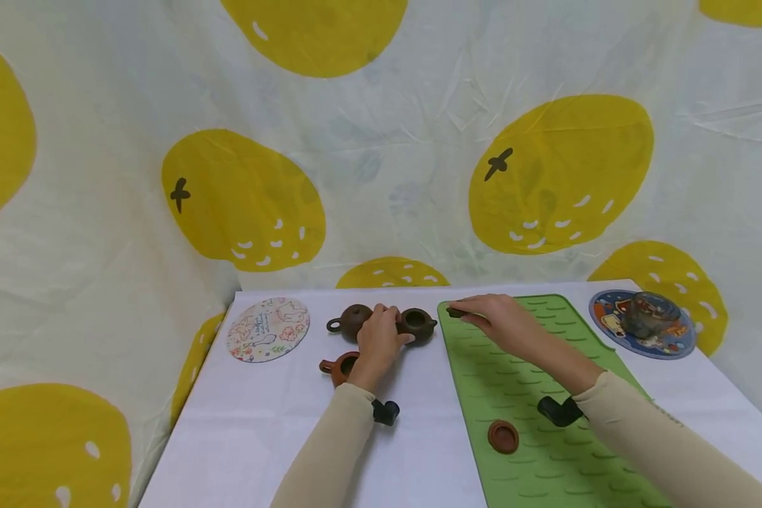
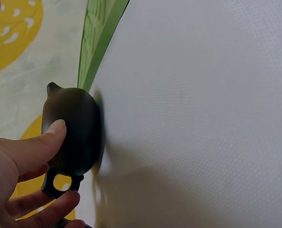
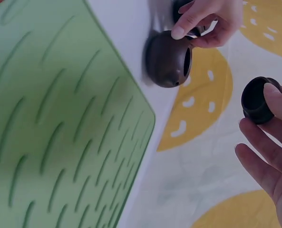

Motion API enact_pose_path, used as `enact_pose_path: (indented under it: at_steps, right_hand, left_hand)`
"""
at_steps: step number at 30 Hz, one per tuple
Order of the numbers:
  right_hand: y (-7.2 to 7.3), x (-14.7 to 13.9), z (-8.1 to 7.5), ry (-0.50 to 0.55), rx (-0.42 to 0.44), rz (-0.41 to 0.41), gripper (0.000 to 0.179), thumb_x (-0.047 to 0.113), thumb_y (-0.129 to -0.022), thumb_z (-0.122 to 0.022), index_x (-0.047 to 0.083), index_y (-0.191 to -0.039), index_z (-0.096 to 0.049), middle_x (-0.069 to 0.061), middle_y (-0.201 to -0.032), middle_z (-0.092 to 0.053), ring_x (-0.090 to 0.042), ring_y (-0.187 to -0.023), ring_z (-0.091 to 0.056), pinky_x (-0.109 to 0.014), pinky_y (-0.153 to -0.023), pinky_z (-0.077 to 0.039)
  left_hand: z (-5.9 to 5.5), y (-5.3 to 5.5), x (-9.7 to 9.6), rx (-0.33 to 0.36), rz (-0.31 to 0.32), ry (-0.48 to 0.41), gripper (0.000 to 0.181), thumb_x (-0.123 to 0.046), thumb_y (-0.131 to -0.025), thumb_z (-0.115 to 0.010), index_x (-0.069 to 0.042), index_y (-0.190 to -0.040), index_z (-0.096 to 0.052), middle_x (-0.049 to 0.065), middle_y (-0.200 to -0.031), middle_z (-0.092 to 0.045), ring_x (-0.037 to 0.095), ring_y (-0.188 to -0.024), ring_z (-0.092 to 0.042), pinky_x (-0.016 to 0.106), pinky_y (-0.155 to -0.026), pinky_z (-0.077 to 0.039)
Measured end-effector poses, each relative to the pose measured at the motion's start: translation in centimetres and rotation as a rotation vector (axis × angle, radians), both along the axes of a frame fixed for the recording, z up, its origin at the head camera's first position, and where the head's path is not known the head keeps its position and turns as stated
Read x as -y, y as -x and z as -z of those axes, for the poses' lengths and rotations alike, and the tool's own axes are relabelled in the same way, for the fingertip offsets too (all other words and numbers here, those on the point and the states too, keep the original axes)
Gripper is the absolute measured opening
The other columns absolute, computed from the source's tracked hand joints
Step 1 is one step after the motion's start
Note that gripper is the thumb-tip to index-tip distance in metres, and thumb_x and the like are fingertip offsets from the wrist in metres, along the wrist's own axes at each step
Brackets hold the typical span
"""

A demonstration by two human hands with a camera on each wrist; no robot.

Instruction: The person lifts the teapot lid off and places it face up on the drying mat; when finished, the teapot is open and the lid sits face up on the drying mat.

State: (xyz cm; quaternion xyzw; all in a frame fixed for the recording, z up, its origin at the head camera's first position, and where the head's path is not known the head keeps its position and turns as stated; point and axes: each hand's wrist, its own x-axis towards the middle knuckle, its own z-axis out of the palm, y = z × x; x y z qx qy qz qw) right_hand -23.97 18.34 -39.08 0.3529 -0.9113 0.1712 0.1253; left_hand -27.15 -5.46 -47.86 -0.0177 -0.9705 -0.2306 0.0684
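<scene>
My left hand (image 1: 379, 346) grips a dark brown teapot (image 1: 422, 336) that has no lid on. In the left wrist view the thumb lies against the teapot's side, and the fingers are by its looped handle (image 2: 49, 183). Its spout points right, toward the green mat. Over the mat's far left corner, my right hand (image 1: 498, 317) pinches a small dark lid (image 3: 256, 100) between thumb and fingers, its hollow underside showing in the right wrist view. Just left of my left hand stands another dark teapot (image 1: 352, 324) with its lid on. A reddish-brown teapot (image 1: 339, 370) without a lid is partly hidden by the left wrist.
A reddish-brown lid (image 1: 503, 437) lies on the long green mat (image 1: 482, 395). To the far left is a round floral mat (image 1: 254, 339). At the far right, a glass vessel (image 1: 649, 315) stands on a round blue patterned mat (image 1: 676, 346). A fruit-print curtain (image 1: 406, 176) hangs behind the table.
</scene>
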Motion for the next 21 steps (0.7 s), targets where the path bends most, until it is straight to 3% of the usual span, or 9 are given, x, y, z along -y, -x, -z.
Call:
enact_pose_path:
  at_steps: [10, 17, 21]
  right_hand:
    - [-2.7, -2.7, 0.3, -0.058, 0.045, 0.033, 0.033, 0.012, -0.097, -0.067, 0.012, -0.130, -0.070, -0.004, -0.114, -0.079, -0.023, -0.100, -0.076, -0.038, -0.082, -0.060]
    - [-3.9, -3.4, 1.6, -0.074, 0.057, 0.040, 0.031, 0.016, -0.097, -0.068, 0.015, -0.128, -0.072, -0.001, -0.112, -0.079, -0.021, -0.099, -0.076, -0.035, -0.079, -0.061]
    - [-4.4, -3.4, 2.7, -0.095, 0.059, 0.020, 0.027, 0.019, -0.097, -0.068, 0.014, -0.123, -0.073, 0.000, -0.106, -0.080, -0.018, -0.089, -0.077, -0.031, -0.073, -0.060]
  left_hand:
    - [-0.2, -0.1, 0.0, 0.006, -0.002, 0.014, 0.041, -0.041, -0.077, -0.089, -0.016, -0.102, -0.067, 0.004, -0.107, -0.061, 0.023, -0.086, -0.062, 0.038, -0.073, -0.052]
    - [-0.2, -0.1, -0.1, -0.005, 0.006, 0.022, 0.040, -0.040, -0.077, -0.089, -0.016, -0.099, -0.066, 0.004, -0.106, -0.061, 0.024, -0.087, -0.063, 0.038, -0.073, -0.051]
    - [-0.2, -0.1, 0.0, 0.002, 0.005, 0.036, 0.040, -0.041, -0.077, -0.088, -0.016, -0.100, -0.065, 0.004, -0.106, -0.060, 0.024, -0.086, -0.063, 0.037, -0.070, -0.050]
